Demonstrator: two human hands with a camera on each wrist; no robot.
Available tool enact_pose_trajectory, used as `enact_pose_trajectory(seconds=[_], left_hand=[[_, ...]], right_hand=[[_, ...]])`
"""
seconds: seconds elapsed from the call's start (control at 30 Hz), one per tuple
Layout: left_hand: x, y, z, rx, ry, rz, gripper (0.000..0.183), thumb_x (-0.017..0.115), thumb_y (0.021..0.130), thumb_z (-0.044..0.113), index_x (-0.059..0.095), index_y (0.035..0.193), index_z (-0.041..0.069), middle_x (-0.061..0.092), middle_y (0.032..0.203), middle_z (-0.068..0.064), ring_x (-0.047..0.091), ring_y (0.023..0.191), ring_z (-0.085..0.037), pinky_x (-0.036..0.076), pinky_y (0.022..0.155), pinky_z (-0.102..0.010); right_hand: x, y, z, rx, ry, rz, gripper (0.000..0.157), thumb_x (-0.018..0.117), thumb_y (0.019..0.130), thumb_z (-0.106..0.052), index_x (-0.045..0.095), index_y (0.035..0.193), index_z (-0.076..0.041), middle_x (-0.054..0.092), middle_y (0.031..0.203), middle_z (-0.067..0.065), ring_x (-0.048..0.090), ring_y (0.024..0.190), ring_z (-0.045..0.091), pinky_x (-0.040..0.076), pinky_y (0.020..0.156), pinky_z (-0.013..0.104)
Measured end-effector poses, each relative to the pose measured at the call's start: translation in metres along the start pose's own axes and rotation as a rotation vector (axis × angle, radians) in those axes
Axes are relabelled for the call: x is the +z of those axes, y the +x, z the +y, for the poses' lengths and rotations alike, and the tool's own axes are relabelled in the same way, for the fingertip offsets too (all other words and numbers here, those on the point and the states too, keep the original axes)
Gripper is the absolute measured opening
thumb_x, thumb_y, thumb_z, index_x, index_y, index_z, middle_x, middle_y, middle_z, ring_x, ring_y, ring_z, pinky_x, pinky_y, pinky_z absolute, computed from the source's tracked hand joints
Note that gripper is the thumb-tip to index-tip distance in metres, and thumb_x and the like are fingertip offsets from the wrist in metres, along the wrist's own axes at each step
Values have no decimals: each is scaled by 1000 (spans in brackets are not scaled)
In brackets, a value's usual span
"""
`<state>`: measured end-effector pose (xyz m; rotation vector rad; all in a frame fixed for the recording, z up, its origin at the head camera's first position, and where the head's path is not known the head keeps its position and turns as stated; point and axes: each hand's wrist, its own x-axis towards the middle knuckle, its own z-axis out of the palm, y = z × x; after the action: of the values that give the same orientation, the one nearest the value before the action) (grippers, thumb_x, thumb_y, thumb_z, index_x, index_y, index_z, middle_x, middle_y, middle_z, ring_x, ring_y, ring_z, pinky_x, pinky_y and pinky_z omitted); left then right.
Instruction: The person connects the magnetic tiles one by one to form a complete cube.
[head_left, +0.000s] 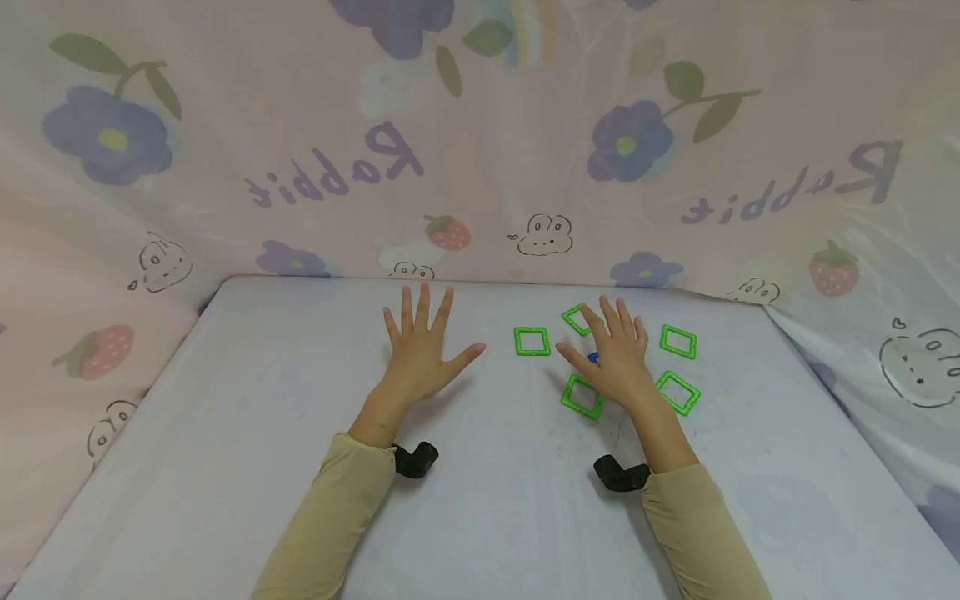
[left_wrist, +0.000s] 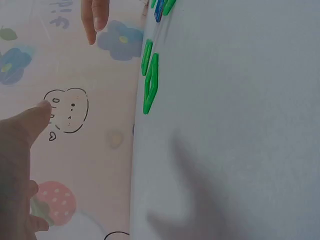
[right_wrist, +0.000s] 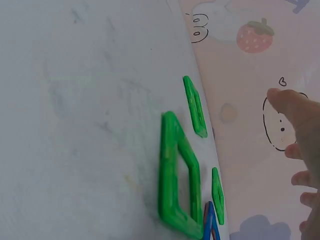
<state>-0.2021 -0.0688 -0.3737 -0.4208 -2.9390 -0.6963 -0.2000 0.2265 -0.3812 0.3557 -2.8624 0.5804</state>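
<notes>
My left hand (head_left: 420, 354) is held over the white table with its fingers spread, holding nothing. Over the right half, my right hand (head_left: 617, 358) also has its fingers spread and grips nothing. Several green square frames lie around and below it: one at its left (head_left: 532, 329), one by the index finger (head_left: 572, 326), one near the thumb side of the wrist (head_left: 579, 411), and two to the right. A blue piece (head_left: 593, 357) shows beside the right thumb, mostly hidden by the hand. In the right wrist view, a green frame (right_wrist: 169, 175) appears close, apart from the fingers.
A patterned cloth (head_left: 480, 167) with flowers and rabbits hangs behind the table and along its sides. Black curved mounts (head_left: 417, 460) sit at both wrists, beside the beige sleeves (head_left: 326, 517). The white tabletop (head_left: 262, 417) stretches left of the hands.
</notes>
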Motion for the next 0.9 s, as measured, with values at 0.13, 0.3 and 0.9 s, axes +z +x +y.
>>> enact_pose_trajectory(seconds=[0.13,0.3,0.9], left_hand=[[6,3,4,29,-22,7,91,51,90,62,8,156,16,-5,160,-19,-21,145,-35,-16,110,-62],[16,8,6,81,-31,21,89,57,90,55,15,154,10,5,159,-23,-11,146,-38,-9,114,-60],[45,28,20,157,-230,41,82,71,86,35,30,148,-1,29,151,-23,24,141,-38,22,115,-51]], right_hand=[[2,-2,4,-14,11,-13,74,64,89,-43,37,146,-4,19,155,25,7,145,43,6,110,65],[4,-4,9,-26,24,-28,73,68,87,-39,39,144,-2,27,151,27,14,142,45,12,108,65],[3,-16,10,34,119,-177,80,71,82,-50,45,140,-2,45,137,19,42,128,38,37,104,55]])
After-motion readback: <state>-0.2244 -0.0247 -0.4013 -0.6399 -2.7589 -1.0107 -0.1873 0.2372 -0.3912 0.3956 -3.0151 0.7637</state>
